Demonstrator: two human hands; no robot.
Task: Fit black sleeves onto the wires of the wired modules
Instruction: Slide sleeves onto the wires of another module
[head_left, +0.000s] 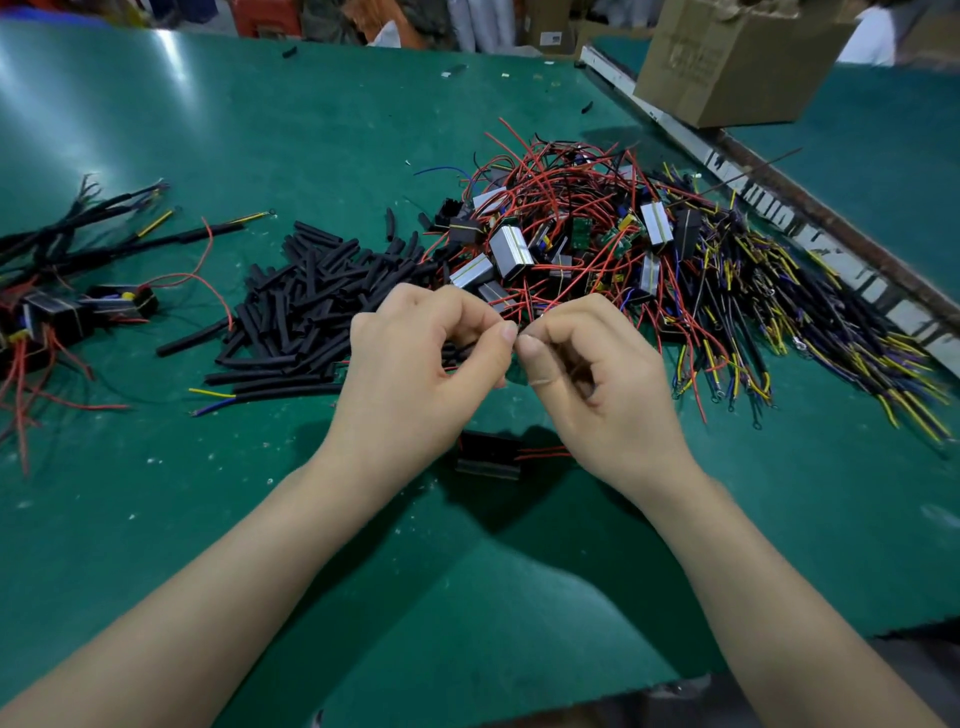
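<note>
**Black sleeve and wires pinched between two hands above the mat**

Black sleeve tubing (460, 349), a short dark length, shows under the curled fingers of the left hand (415, 358), whose thumb and forefinger tips are pressed together at the pinch. The right hand (597, 374) meets it thumb to thumb, its fingers curled in and pinching thin wire ends; which wires they are cannot be told, for the hands hide them. Both hands are held above the table, near its middle.

Below the wrists a black box-shaped module (488, 454) with thin red wires (545, 452) running off to the right lies on the green table mat (156, 493).

Just beyond the left hand lies a loose heap of black sleeve pieces (301, 306). It touches, on its right, a tangled pile of silver-and-black modules with red, yellow and blue wires (597, 239), which spreads toward a worn metal rail (779, 218) running diagonally along the mat's right side. At the left edge of view sits a bundle of modules with sleeved wires (67, 291), well apart from the hands.

A brown cardboard box (727, 67) stands at the far right, beyond the rail. The near edge of the mat cuts across the lower right. Bare green mat lies around both forearms and across the far left.
</note>
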